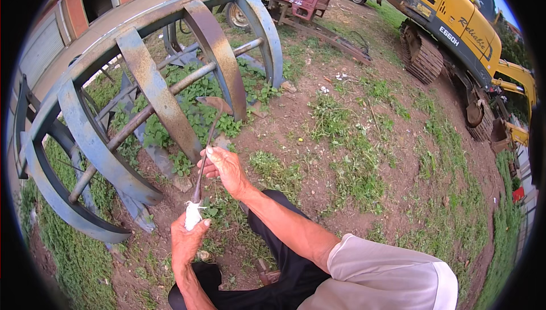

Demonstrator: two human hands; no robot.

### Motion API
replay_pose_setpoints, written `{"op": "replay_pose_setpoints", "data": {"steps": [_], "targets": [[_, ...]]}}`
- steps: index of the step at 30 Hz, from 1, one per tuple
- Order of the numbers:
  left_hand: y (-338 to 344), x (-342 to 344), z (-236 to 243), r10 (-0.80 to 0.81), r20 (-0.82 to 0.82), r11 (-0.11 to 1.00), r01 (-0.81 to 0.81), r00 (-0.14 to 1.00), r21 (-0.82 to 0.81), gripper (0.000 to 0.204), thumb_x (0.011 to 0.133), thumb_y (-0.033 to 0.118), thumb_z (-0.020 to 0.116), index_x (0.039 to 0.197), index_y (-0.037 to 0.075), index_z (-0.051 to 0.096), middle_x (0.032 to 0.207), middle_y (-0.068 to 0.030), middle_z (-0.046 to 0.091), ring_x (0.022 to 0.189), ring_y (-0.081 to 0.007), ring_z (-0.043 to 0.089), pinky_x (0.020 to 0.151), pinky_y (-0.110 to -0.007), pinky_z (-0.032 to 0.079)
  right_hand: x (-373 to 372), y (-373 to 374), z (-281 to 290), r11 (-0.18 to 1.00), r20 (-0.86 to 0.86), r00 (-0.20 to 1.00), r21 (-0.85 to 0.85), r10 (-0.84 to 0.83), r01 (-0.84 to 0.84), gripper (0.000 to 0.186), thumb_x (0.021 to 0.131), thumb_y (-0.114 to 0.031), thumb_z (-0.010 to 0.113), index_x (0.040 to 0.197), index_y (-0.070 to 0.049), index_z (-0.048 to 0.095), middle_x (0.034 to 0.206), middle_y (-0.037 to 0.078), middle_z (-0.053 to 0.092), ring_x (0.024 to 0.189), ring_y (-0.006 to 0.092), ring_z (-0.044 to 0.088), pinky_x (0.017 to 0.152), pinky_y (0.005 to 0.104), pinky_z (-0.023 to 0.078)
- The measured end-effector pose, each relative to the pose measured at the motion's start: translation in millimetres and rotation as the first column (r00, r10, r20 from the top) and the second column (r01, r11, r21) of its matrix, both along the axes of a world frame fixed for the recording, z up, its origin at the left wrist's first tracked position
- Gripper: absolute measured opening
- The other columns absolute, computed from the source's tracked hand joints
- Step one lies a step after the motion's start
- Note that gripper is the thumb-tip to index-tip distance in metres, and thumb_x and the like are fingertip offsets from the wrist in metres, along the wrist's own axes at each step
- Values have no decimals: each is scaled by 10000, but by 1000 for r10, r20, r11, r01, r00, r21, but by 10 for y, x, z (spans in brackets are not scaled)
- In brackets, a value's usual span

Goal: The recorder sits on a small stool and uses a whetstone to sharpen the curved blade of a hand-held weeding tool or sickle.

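Item: curved-rib metal frame (151, 85), blue, rust-worn, at 10 o'clock. Rib ends stand near the tool; a swing toward 9 o'clock could knock knuckles or metal against them.

Item: left hand (185, 239), at 7 o'clock from the right; fingers curled closed around white wrapping (193, 214). Wrapping looks loose and ragged at its upper edge; a twist could make it slide or unwind, loosening the grip.

Item: hand tool (198, 192), slim, dark, slanting from the wrapping toward 1 o'clock, ending in a rusty blade (214, 103) among or above weeds; contact cannot be told. Blade could snag on leaves or rib if the shaft turned.

Item: right hand (226, 172), thumb and fingers pinched nearly closed on the shaft; so light a hold could slip.
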State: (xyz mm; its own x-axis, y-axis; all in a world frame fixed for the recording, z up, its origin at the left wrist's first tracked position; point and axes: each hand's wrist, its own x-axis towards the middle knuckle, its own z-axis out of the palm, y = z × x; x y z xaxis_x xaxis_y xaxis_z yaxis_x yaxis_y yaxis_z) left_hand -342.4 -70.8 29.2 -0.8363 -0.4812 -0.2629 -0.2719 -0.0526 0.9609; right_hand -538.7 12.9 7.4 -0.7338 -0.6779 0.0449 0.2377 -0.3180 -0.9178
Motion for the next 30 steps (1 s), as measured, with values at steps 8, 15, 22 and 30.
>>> {"op": "replay_pose_setpoints", "data": {"steps": [8, 15, 22, 30], "targets": [[-147, 114, -9, 8, 11, 988, -6, 1000, -154, 209, 780, 95, 773, 915, 7, 640, 718, 53, 564, 647, -50, 468, 574, -246, 405, -434, 257, 34, 850, 95, 847, -16, -523, 527, 587, 922, -477, 594, 1244, 10, 531, 1104, 151, 626, 904, 199, 659, 752, 301, 507], [-186, 179, 79, -114, 49, 975, 122, 992, -186, 223, 746, 74, 784, 904, -4, 647, 735, 54, 577, 645, -53, 474, 576, -246, 410, -559, 311, 20, 723, -285, 687, -35, -669, 690, 590, 940, -478, 564, 1296, -7, 552, 1186, 81, 613, 974, 172, 599, 827, 323, 475], [-252, 286, 138, -160, 86, 983, 167, 983, -73, 254, 757, 114, 809, 931, 1, 662, 719, 51, 581, 625, -47, 478, 547, -229, 400, -488, 364, 112, 818, -317, 778, 16, -542, 576, 479, 966, -425, 544, 1200, -16, 627, 1000, 63, 658, 913, 136, 564, 815, 311, 459], [-352, 377, 200, -153, 47, 988, 152, 987, 11, 420, 732, 228, 840, 1034, 9, 648, 710, 8, 609, 551, -65, 530, 455, -230, 419, -575, 350, -34, 864, -235, 843, 25, -484, 503, 436, 938, -433, 566, 1087, -32, 651, 925, 46, 672, 878, 138, 608, 776, 305, 469]]}}
